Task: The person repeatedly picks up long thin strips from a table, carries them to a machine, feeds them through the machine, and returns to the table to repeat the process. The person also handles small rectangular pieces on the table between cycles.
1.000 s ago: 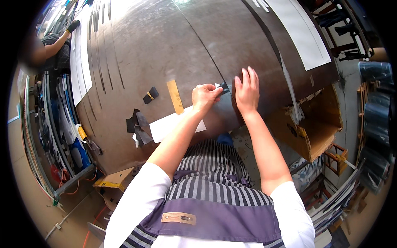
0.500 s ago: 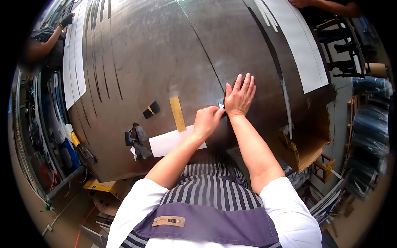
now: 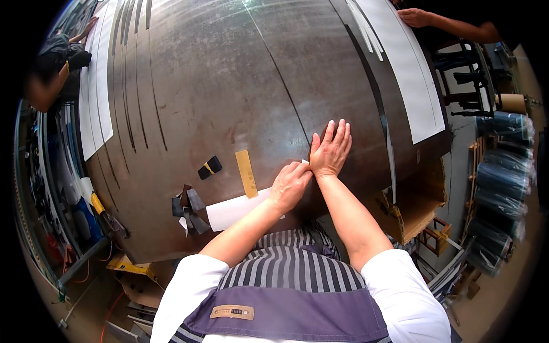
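Observation:
My right hand (image 3: 330, 150) lies flat on the brown tabletop (image 3: 206, 97), fingers straight and slightly spread. Under or beside its thumb edge ends a long thin dark strip (image 3: 280, 71) that runs away toward the far edge. Close against that hand, my left hand (image 3: 290, 184) has its fingers closed on a small white scrap (image 3: 305, 162), mostly hidden by the fingers. A white sheet (image 3: 237, 211) lies partly beneath my left forearm. To its upper side rests a tan strip (image 3: 246, 174).
Left of the sheet lie a banded dark bundle (image 3: 210, 167) and dark and grey scraps (image 3: 192, 210). Long white sheets (image 3: 420, 103) line both table sides, with a co-worker's hand (image 3: 416, 18) at far right and another person at far left. A cardboard box (image 3: 420, 206) stands at right.
My left hand has turned more knuckles-up, and less of the white scrap shows. My right hand stays flat. The whole view has shifted slightly. The person at far left has moved an arm.

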A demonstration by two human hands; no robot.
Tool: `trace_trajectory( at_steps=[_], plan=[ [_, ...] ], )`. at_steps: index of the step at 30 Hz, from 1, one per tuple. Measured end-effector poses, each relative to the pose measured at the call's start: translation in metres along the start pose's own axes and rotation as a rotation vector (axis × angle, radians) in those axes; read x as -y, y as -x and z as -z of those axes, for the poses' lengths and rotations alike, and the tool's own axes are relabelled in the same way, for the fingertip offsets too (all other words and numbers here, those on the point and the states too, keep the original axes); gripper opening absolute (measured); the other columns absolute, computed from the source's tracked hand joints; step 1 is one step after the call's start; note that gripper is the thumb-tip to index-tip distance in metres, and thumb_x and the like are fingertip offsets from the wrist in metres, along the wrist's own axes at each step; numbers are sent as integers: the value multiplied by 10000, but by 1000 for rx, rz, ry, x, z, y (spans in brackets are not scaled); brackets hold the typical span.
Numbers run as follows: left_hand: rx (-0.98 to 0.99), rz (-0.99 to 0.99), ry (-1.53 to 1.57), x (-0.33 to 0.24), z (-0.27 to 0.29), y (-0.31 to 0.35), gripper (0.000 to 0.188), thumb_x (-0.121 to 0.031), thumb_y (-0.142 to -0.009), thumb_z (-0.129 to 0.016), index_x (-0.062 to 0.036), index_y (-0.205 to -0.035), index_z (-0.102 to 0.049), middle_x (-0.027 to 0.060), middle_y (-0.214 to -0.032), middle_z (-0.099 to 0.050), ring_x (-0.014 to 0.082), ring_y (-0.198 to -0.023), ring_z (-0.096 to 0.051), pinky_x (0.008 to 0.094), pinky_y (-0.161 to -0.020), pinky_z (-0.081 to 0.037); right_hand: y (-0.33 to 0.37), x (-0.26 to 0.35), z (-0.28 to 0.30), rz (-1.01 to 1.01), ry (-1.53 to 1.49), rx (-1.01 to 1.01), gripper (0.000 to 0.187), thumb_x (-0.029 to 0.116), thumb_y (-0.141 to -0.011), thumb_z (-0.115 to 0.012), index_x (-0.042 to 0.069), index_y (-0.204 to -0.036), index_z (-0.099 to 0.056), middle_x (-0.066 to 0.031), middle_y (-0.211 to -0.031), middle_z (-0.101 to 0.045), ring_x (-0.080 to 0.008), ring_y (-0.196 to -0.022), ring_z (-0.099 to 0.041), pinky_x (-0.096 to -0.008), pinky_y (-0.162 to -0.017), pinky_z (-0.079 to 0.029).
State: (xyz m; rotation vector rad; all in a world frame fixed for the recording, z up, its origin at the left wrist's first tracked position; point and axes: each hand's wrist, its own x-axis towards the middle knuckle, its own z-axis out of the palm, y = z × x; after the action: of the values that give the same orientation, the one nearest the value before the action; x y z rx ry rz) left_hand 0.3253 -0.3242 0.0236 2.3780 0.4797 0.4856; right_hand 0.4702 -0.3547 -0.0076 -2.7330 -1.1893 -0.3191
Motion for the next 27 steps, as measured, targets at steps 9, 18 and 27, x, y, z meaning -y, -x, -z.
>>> trace_trajectory(
  at_steps=[9, 18, 27],
  plan=[
    [-56, 28, 40, -1, -5, 4, 202, -13, -745, -621, -24, -936, -685, 75, -1013, -641, 264, -973, -612, 361, -874, -507, 2, -1, -1, -4, -16, -24, 573, 385, -912, -601, 24, -1345, -500, -228, -1462, -397, -390, -1384, -353, -518, -1114, -317],
    [-99, -3, -1, -1, -8, 7, 199, 0, -746, -631, -28, -936, -685, 92, -1010, -655, 291, -982, -623, 370, -861, -520, 5, -5, -5, -41, -140, -77, 498, 355, -960, -545, 22, -1331, -528, -192, -1467, -415, -367, -1388, -357, -503, -1125, -309],
    [-79, 83, 169, 1, -9, 7, 118, -27, -821, -688, -46, -933, -719, 77, -1020, -655, 264, -967, -623, 347, -836, -523, 9, -38, -3, -166, -821, -175, 360, 228, -1006, -491, -15, -1244, -610, -174, -1297, -603, -336, -1287, -487, -421, -1083, -376]
  ],
)
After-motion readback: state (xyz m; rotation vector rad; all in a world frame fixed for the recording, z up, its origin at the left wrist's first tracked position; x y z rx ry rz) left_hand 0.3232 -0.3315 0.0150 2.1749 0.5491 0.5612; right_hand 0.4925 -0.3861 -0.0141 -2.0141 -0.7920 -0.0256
